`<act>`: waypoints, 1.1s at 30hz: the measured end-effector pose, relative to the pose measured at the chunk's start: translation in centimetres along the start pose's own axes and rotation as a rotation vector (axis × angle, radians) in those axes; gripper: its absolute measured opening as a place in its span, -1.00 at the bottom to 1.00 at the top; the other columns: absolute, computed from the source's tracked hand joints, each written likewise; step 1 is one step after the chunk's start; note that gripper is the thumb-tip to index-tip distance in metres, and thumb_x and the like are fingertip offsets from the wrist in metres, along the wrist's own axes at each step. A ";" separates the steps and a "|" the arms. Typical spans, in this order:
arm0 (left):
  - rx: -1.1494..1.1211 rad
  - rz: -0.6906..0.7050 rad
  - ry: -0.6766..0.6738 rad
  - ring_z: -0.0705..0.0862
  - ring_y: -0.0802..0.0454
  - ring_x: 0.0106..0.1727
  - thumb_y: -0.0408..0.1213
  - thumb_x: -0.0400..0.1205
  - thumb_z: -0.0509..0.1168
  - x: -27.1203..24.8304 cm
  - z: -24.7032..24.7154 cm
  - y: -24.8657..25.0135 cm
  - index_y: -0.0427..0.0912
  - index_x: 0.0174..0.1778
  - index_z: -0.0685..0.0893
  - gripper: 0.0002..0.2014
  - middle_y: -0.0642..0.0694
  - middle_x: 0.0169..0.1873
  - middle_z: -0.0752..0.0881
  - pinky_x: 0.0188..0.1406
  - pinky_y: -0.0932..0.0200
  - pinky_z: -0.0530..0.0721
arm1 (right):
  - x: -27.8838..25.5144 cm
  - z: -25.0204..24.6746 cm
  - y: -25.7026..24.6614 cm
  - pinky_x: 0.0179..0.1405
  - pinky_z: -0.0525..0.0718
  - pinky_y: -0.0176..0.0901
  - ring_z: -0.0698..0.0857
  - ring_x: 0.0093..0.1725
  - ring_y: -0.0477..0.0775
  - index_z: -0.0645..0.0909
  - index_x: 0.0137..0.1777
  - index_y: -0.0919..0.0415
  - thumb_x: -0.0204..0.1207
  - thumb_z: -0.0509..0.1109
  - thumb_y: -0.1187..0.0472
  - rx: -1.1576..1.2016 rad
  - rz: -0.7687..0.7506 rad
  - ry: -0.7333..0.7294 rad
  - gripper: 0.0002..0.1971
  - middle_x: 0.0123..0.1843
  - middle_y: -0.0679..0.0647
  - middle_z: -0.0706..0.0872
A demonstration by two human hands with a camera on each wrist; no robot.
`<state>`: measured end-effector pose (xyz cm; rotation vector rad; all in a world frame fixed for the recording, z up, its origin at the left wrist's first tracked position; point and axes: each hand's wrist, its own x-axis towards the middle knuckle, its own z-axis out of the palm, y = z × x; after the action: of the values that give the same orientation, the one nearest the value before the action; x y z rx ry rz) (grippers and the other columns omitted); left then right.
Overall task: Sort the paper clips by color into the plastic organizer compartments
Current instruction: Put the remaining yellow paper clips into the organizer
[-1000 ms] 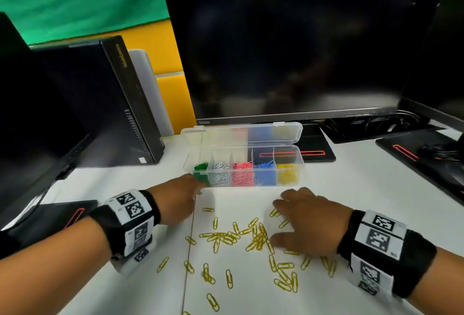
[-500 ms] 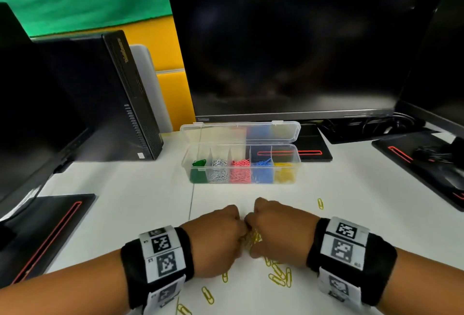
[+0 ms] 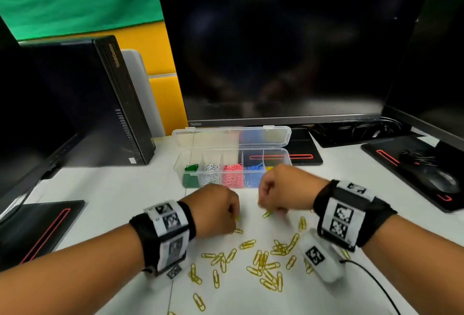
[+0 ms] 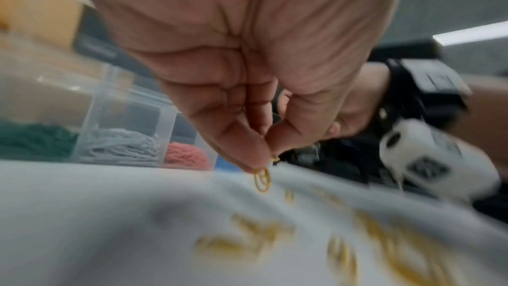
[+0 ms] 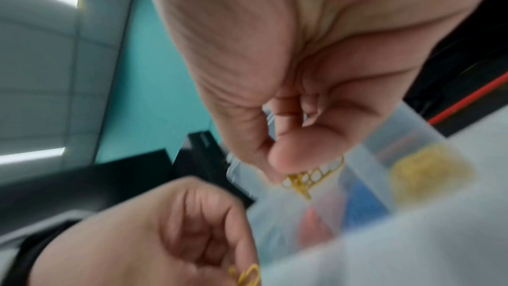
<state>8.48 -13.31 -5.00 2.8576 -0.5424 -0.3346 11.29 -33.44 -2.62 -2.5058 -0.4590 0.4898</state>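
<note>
Green, white, red and blue clips already sit sorted in the plastic organizer (image 3: 232, 155); only yellow paper clips (image 3: 263, 262) lie scattered on the tabletop (image 3: 120, 189). The left hand (image 3: 216, 210) pinches one clip between its fingers (image 4: 247, 149). The right hand (image 3: 283, 189) clutches a small yellow bunch near the organizer's yellow end.

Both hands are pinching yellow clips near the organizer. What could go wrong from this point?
1. The right hand pinches a tangled bunch of yellow clips by the fingertips; some could slip off on the way to the yellow compartment.
2. The narrow blue compartment sits right beside yellow, so a loose drop may land there.
3. The left hand holds a single clip by its end; it looks easy to lose.
</note>
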 end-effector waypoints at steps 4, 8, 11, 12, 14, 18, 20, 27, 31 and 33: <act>-0.540 -0.141 0.103 0.75 0.12 -0.38 -0.45 0.50 0.46 3.3 -3.1 0.6 -0.24 -0.14 0.83 -0.91 -0.06 -0.35 0.82 -0.21 0.20 0.81 | 2.4 -4.0 1.4 -0.24 0.81 -0.12 0.75 -0.47 -0.01 0.71 -0.24 0.22 0.49 0.57 0.30 0.308 0.069 0.356 -0.88 -0.45 0.11 0.78; -0.697 -0.145 0.276 0.70 0.16 -0.53 -0.49 0.56 0.40 6.9 -5.0 2.9 -0.35 -0.10 0.79 -0.93 -0.15 -0.42 0.76 -0.44 0.29 0.72 | 3.5 -5.1 2.3 -0.10 0.87 0.02 0.78 -0.39 0.05 0.73 -0.15 0.27 0.50 0.60 0.29 0.492 0.090 0.376 -0.90 -0.29 0.23 0.85; -0.697 -0.129 0.359 0.79 0.07 -0.40 -0.42 0.60 0.38 9.5 -5.2 4.5 -0.27 -0.09 0.82 -0.90 -0.12 -0.36 0.79 -0.25 0.21 0.81 | 2.5 -5.5 3.5 -0.26 0.83 -0.01 0.76 -0.41 0.08 0.68 -0.18 0.16 0.54 0.54 0.31 0.351 0.068 0.453 -0.89 -0.32 0.18 0.81; -0.623 -0.103 0.364 0.82 0.01 -0.28 -0.40 0.62 0.35 10.1 -4.9 4.8 -0.23 -0.09 0.84 -0.86 -0.10 -0.29 0.82 -0.12 0.15 0.83 | 1.9 -5.5 4.1 -0.23 0.80 -0.02 0.76 -0.32 0.10 0.67 -0.18 0.11 0.55 0.50 0.28 0.218 0.059 0.450 -0.89 -0.30 0.11 0.79; -0.378 -0.030 0.288 0.79 -0.03 -0.13 -0.38 0.66 0.27 10.8 -4.4 5.1 -0.15 -0.03 0.86 -0.77 -0.06 -0.15 0.83 0.00 0.20 0.75 | -0.3 -5.1 5.3 -0.09 0.65 -0.13 0.72 -0.09 0.06 0.68 -0.07 0.01 0.59 0.46 0.13 -0.152 0.101 0.313 -0.97 -0.13 -0.05 0.72; -0.107 0.115 0.196 0.71 -0.02 0.13 -0.41 0.73 0.17 9.7 -4.3 5.0 -0.09 0.21 0.81 -0.68 -0.05 0.16 0.80 0.09 0.35 0.49 | -4.4 -3.1 7.8 0.09 0.60 -0.13 0.62 0.12 -0.02 0.52 0.41 -0.11 0.54 0.35 -0.27 -0.517 0.217 -0.046 -0.51 0.25 -0.10 0.56; -0.109 0.171 0.230 0.71 0.04 0.20 -0.37 0.76 0.20 7.4 -4.7 4.4 -0.06 0.31 0.77 -0.69 0.00 0.21 0.78 0.16 0.38 0.49 | -5.5 -1.7 8.1 0.11 0.65 -0.08 0.61 0.10 -0.05 0.44 0.45 -0.16 0.49 0.33 -0.34 -0.502 0.163 -0.113 -0.43 0.24 -0.13 0.48; 0.141 -0.044 -0.176 0.61 0.30 0.04 -0.20 0.63 0.30 -6.3 -2.8 -5.5 0.35 0.46 0.49 -0.51 0.31 0.11 0.59 0.13 0.38 0.62 | -8.9 1.9 8.2 0.42 0.44 -0.34 0.41 0.37 -0.39 0.21 0.57 -0.45 0.65 0.26 -0.09 -0.478 -0.171 -0.179 -0.47 0.35 -0.51 0.31; 0.114 -0.228 -0.334 0.61 0.20 -0.11 0.30 0.37 0.45 -13.2 -1.4 -9.1 0.53 0.45 0.20 -0.23 0.19 -0.03 0.50 -0.08 0.31 0.63 | -10.4 0.7 9.7 0.05 0.55 -0.43 0.56 0.06 -0.39 0.18 0.44 -0.48 0.26 0.12 -0.71 -0.528 0.012 -0.125 -0.24 0.16 -0.48 0.30; 0.040 -0.238 -0.291 0.59 0.22 -0.13 0.51 0.29 0.41 -14.4 -0.8 -8.2 0.60 0.31 0.25 -0.29 0.21 -0.07 0.49 -0.11 0.33 0.61 | -10.2 0.9 9.1 0.05 0.61 -0.33 0.59 -0.01 -0.31 0.20 0.40 -0.41 0.02 0.04 -0.84 -0.557 0.060 -0.156 -0.06 0.10 -0.40 0.34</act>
<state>-1.68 -0.20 -3.71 2.9335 -0.2555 -0.7974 3.96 -44.53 -5.98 -3.0332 -0.6542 0.6564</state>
